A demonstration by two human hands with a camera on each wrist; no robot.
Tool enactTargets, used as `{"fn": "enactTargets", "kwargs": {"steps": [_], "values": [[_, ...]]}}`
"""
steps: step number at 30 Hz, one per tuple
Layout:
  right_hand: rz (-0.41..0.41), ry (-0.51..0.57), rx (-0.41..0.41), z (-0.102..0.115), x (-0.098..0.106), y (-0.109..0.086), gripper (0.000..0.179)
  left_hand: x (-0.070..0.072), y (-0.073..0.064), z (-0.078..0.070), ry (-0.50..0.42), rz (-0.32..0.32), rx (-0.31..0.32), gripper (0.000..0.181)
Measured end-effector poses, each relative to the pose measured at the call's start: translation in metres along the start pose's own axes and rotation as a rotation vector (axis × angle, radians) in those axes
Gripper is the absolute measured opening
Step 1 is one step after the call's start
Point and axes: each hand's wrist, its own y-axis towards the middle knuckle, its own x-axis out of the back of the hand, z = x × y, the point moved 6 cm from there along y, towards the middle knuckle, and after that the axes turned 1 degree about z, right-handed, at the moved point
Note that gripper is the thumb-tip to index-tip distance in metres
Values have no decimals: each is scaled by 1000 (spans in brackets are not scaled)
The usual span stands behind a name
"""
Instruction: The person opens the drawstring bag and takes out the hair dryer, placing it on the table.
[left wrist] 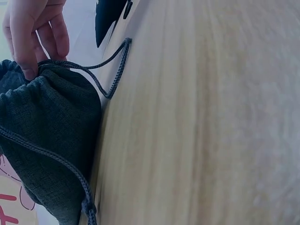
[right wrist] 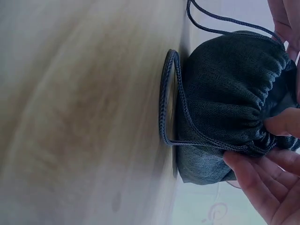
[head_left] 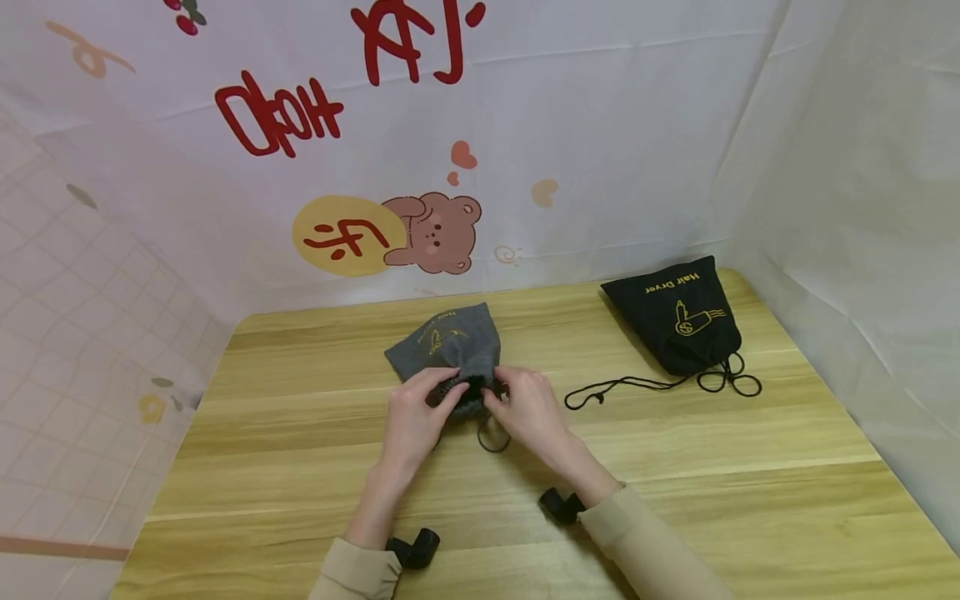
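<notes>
A grey drawstring bag [head_left: 480, 333] with a yellow hair-dryer print lies tilted on the table, its gathered mouth facing me. My left hand [head_left: 412, 417] pinches the left side of the mouth, thumb at the opening. On the opposite side, my right hand [head_left: 528, 408] grips the gathered rim. In the right wrist view, its thumb [right wrist: 284, 123] reaches over the rim while its fingers press the cloth from outside. Loops of drawstring [right wrist: 165, 98] hang from both sides of the mouth. The bag's inside is dark, and its contents are hidden.
A black bag [head_left: 678, 321] marked "Hair Dryer" lies at the back right, its cords [head_left: 622, 383] trailing left. The wooden table [head_left: 300, 450] meets a printed white cloth [head_left: 600, 125] behind. Black wrist-worn pieces [head_left: 423, 547] show beside both forearms.
</notes>
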Motion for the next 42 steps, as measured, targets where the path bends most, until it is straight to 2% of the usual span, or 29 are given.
{"fn": "enactTargets", "kwargs": {"steps": [8,11,16,22,28,33,37,42], "values": [[7,-81,18,1,-4,-6,26,0,1,0,-24,-37,-30,16],[17,-54,2,1,-4,-5,24,2,2,1,-37,-58,-28,13],[36,-11,-23,0,-3,-3,22,11,4,4,-20,-95,0,12],[104,51,-82,-4,0,0,21,22,6,12,3,-121,38,12],[114,39,-126,-11,6,4,17,36,8,19,21,-182,86,11],[118,-12,-74,-10,4,4,1,34,8,18,-1,-140,116,13],[110,-12,-31,-6,3,3,13,28,6,15,-38,-89,144,19],[146,-19,-34,-4,2,2,9,24,6,11,-24,-67,113,19]]}}
